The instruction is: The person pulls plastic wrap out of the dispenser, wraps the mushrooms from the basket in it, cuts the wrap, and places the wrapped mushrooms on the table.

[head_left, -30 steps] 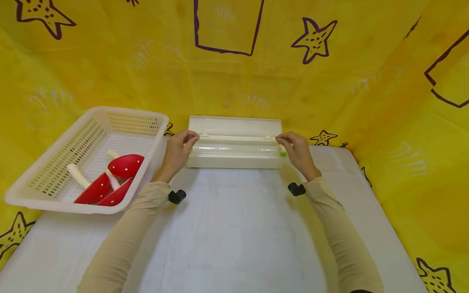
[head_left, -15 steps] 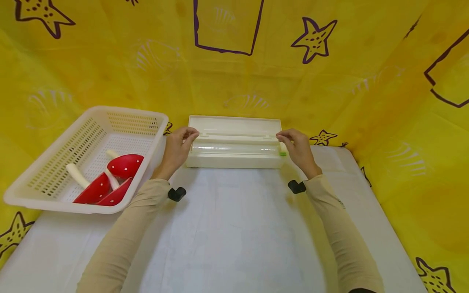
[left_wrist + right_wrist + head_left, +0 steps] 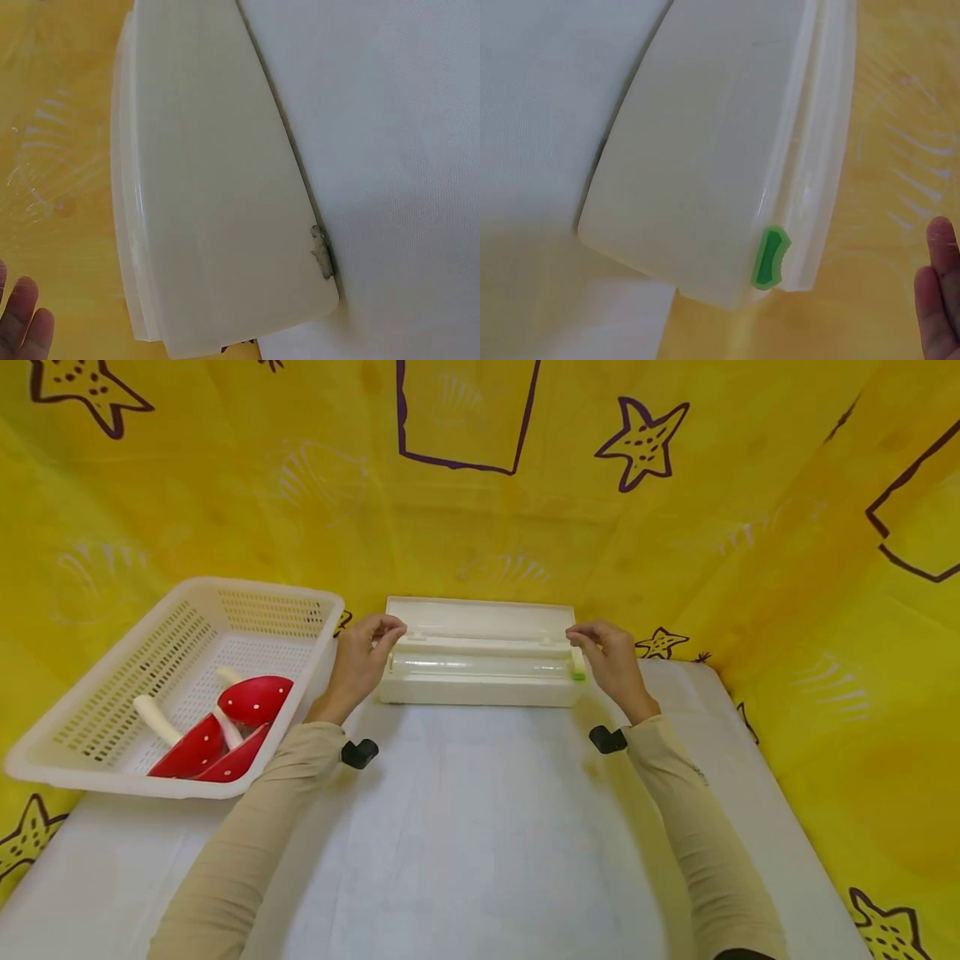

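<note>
Both hands are at the top corners of a cream cling film dispenser (image 3: 477,694), whose lid (image 3: 480,612) stands raised at the back. A clear roll (image 3: 480,666) lies inside. My left hand (image 3: 357,662) pinches thumb to fingers at the left end. At the right end my right hand (image 3: 617,667) pinches the same way. Thin cling film (image 3: 34,214) shows as faint shiny creases in the left wrist view and seems to stretch between the hands; its edges are hard to see. A green slider (image 3: 771,259) sits at the dispenser's right end.
To the left stands a white perforated basket (image 3: 176,787) holding several red-and-white spotted ladles (image 3: 257,700) with cream handles. The white-covered table (image 3: 480,843) meets yellow patterned cloth (image 3: 480,527) at the back and sides.
Both hands have risen slightly from the dispenser, the left one also drifting a little left, with their pinches kept. Dispenser and basket stay in place.
</note>
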A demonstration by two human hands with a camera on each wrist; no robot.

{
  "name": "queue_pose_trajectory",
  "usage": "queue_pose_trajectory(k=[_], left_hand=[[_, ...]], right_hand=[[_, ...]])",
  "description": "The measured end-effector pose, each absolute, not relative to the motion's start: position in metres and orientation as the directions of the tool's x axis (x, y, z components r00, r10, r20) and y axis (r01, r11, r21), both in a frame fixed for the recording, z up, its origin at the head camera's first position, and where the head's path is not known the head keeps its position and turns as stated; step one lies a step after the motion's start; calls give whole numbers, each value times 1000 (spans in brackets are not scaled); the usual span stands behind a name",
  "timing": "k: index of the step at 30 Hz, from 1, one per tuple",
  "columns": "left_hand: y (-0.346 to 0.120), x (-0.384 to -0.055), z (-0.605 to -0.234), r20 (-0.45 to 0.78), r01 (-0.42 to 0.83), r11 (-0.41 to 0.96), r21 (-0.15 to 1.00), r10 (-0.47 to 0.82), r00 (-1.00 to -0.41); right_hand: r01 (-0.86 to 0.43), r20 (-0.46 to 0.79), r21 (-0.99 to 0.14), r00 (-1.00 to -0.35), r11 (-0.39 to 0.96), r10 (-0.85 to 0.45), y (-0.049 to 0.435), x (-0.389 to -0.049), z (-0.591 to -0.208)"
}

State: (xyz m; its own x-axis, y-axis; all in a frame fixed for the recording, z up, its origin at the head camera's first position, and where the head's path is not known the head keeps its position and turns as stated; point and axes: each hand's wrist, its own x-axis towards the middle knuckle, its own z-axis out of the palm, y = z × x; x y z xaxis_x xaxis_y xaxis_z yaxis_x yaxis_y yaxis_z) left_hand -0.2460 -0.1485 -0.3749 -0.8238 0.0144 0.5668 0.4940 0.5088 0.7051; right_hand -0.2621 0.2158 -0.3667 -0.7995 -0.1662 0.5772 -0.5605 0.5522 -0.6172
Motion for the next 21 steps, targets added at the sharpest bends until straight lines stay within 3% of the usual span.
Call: queue_pose_trajectory(k=[21], left_hand=[[-147,-247,-362,562,486,500,717,-2,-827]], right_hand=[[-560,583,-623,-798,547,-152,214,-263,-355]])
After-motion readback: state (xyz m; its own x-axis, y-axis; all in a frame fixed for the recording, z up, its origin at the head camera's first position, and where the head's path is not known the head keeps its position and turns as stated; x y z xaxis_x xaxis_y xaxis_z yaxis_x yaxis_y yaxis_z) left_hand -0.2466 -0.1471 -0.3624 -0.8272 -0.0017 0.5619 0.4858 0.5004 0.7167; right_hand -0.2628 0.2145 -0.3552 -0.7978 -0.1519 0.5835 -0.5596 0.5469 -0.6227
